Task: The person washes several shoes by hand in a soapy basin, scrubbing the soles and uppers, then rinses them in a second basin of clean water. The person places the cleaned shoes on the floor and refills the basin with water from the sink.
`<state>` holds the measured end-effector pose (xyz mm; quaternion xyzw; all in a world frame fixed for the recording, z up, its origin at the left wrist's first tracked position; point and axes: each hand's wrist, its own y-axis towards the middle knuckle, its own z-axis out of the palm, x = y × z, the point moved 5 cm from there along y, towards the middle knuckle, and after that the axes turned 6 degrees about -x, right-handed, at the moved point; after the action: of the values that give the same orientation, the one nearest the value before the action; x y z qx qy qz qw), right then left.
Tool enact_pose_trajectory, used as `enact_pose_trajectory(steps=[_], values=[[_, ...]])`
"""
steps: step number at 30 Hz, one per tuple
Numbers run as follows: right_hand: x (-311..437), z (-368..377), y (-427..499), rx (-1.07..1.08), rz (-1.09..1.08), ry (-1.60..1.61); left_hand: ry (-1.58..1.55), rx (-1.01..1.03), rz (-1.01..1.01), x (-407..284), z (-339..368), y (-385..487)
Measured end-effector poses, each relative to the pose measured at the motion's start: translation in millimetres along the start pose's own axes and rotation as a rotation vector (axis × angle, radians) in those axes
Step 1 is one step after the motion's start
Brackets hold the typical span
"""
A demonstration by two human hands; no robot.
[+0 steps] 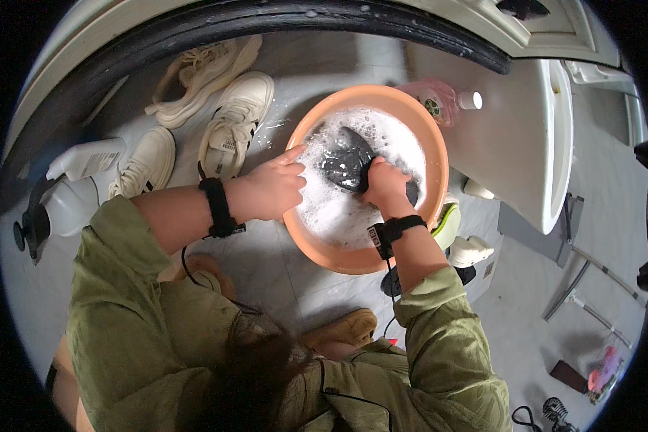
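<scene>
An orange plastic basin (437, 156) full of white suds stands on the floor in front of me. In it lies a wet dark item (351, 162), probably a shoe, partly covered by foam. My right hand (387, 182) grips it near the middle, and its far end shows past my fingers. At the basin's left side, my left hand (272, 186) holds the rim, with the index finger stretched along it and the other fingers curled over. What lies beneath the suds is hidden.
White lace-up sneakers (237, 121) lie left of the basin, near white bottles (94, 159). Behind it lies a pink bottle (434, 100) with a white cap. A white ceramic fixture (518, 135) rises at right. A green-and-white shoe (447, 224) sits close to the basin's lower right.
</scene>
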<state>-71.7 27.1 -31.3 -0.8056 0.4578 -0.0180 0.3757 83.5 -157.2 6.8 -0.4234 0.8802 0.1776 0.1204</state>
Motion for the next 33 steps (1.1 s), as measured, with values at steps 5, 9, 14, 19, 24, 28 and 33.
enact_pose_trajectory(steps=[5,9,14,19,24,28,33], values=[[-2.7,-5.3,6.6,-0.071,0.003,-0.069,0.008,-0.002,-0.016,-0.7,1.1,-2.1],[-16.1,-15.0,-4.8,-0.156,-0.047,0.016,0.119,0.131,-0.016,-3.6,4.2,1.4],[-42.7,-29.6,-30.4,-0.178,-0.081,0.271,0.233,0.23,-0.02,-5.1,3.5,3.4],[-51.1,-29.8,-47.2,-0.045,-0.046,0.579,0.186,0.438,-0.03,-3.9,2.3,7.0],[-33.5,-3.4,-43.9,-0.041,-0.029,0.629,0.136,0.438,-0.017,-2.8,-0.9,8.0],[-18.0,14.5,-23.7,-0.011,-0.039,0.642,0.127,0.204,-0.004,-2.1,-4.8,3.7],[-2.9,19.7,-23.2,-0.031,0.038,0.468,0.148,0.167,-0.02,-2.3,3.2,3.5]])
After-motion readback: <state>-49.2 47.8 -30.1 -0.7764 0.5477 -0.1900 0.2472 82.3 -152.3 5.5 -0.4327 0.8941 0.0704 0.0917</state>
